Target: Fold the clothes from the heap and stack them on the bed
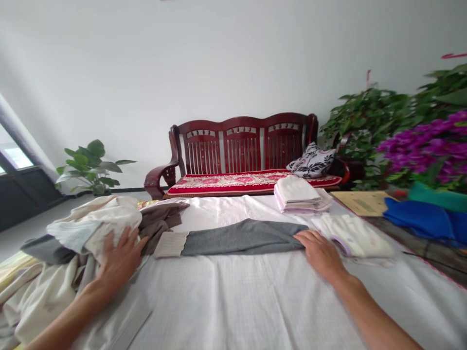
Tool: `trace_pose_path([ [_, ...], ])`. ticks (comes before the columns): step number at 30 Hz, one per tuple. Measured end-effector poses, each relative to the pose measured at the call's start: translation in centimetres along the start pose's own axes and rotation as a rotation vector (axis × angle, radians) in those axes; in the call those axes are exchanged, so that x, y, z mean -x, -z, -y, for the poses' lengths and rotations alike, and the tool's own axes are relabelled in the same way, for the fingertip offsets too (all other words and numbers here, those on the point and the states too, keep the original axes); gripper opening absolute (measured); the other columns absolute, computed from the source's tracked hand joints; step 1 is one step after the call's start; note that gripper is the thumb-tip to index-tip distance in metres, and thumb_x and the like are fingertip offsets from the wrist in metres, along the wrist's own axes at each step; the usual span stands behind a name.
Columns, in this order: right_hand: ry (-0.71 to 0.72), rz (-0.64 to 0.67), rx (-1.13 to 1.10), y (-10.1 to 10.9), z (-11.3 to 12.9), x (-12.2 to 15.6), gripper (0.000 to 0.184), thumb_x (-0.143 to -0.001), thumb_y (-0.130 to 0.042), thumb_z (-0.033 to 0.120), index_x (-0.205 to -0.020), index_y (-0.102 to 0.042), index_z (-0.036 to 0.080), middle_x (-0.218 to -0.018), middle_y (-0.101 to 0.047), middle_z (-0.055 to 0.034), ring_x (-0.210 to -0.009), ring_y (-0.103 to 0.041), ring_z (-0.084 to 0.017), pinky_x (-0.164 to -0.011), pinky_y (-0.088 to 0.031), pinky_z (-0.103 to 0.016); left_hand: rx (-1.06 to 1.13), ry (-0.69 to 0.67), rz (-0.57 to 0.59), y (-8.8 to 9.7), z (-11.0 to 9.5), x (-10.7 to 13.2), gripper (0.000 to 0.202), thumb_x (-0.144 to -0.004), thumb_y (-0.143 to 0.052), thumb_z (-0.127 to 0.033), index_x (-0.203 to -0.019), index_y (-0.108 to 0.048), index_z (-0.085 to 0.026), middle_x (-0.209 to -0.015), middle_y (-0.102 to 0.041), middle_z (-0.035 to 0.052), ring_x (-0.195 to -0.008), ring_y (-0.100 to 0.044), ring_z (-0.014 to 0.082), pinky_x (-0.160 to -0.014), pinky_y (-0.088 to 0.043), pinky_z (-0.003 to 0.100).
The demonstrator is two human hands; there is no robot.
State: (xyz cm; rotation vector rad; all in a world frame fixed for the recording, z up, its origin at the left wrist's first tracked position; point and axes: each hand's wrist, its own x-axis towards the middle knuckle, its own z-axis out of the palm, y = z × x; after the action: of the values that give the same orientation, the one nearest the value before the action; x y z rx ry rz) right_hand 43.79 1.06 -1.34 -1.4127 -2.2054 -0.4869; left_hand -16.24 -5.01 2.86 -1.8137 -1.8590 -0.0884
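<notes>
Laundry (65, 272) in one heap meets splayed left hand (123, 253); right hand (320, 253), grip unclear, touches one garment (237, 238).

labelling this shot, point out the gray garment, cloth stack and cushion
gray garment (242, 237), head view, middle of the fabric
cloth stack (297, 193), head view, top layer
cushion (312, 161), head view, patterned front

one head-worn view — forward and down, close over left hand (122, 255) and right hand (323, 255), wooden bench (242, 146) farther off
</notes>
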Motion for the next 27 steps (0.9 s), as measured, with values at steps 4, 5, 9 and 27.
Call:
trace_pose_path([
  [4, -0.022, 0.015, 0.024, 0.0, -0.1, 0.0, 0.051, -0.077, -0.044, -0.002, -0.112, -0.074, 0.020, -0.115, -0.073, -0.0049, -0.109, -0.062, -0.023, -0.092, -0.050, -0.037, -0.028, 0.024, -0.026, -2.2, 2.3, 0.1, 0.048, -0.086, -0.040, -0.008, -0.125, -0.065, -0.023, -0.143, -0.058, 0.0104, -0.150, -0.024, 0.0337, -0.116, -0.007, 0.069],
  [5, -0.031, 0.021, 0.031, 0.1, -0.1, 0.0, 0.051, -0.077, -0.045, -0.002, -0.113, -0.074, 0.021, -0.116, -0.073, -0.0047, -0.110, -0.062, -0.023, -0.091, -0.050, -0.037, -0.030, 0.035, -0.045, -2.6, 2.5, -0.2, 0.048, -0.089, -0.037, -0.008, -0.125, -0.064, -0.023, -0.143, -0.058, 0.0098, -0.150, -0.023, 0.0333, -0.115, -0.007, 0.069],
  [9, -0.043, 0.031, 0.034, 0.1, -0.2, 0.1, 0.053, -0.077, -0.046, -0.002, -0.114, -0.074, 0.022, -0.117, -0.074, -0.0043, -0.109, -0.063, -0.023, -0.090, -0.050, -0.037, -0.063, 0.073, -0.062, -3.2, 2.1, -1.5, 0.049, -0.094, -0.031, -0.007, -0.130, -0.062, -0.016, -0.145, -0.054, 0.0150, -0.149, -0.025, 0.0338, -0.115, -0.008, 0.068],
  [27, -0.112, -0.120, -0.074, 2.6, 0.4, 0.5, 0.058, -0.067, -0.044, -0.002, -0.114, -0.070, 0.020, -0.113, -0.073, -0.0067, -0.108, -0.062, -0.022, -0.098, -0.046, -0.036, 0.486, 0.153, 0.016, -2.4, -4.6, -2.5, 0.055, -0.095, -0.039, -0.041, -0.145, -0.046, -0.019, -0.142, -0.054, 0.0155, -0.129, -0.054, 0.0317, -0.107, -0.044, 0.045],
])
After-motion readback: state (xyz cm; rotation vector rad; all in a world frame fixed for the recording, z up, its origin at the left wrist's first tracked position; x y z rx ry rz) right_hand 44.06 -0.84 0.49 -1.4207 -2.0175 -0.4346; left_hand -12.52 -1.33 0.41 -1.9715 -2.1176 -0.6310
